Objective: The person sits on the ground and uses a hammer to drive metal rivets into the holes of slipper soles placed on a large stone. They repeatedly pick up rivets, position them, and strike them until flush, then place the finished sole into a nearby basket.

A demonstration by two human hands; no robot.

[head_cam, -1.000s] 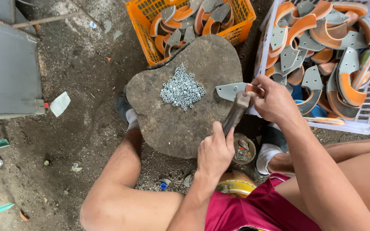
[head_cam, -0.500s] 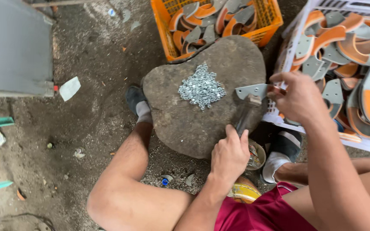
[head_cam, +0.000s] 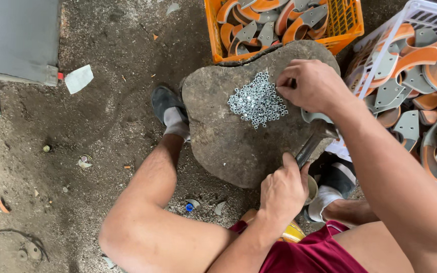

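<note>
My arms and legs are bare. I wear dark red shorts (head_cam: 312, 255), white socks (head_cam: 174, 121) and dark shoes (head_cam: 162, 101). No gloves on my hands.

Hammer (head_cam: 313, 143) head hidden under right hand (head_cam: 313, 86), white crate (head_cam: 421, 15) cut off by right edge

We see a flat stone (head_cam: 228, 146) resting on the dirt floor (head_cam: 102, 131), a pile of small metal nuts (head_cam: 257, 104) near its far edge. Beyond it on the floor stand an orange crate (head_cam: 347, 28) and a white crate (head_cam: 426, 12); paper scraps (head_cam: 78, 79) lie at the left.
</note>
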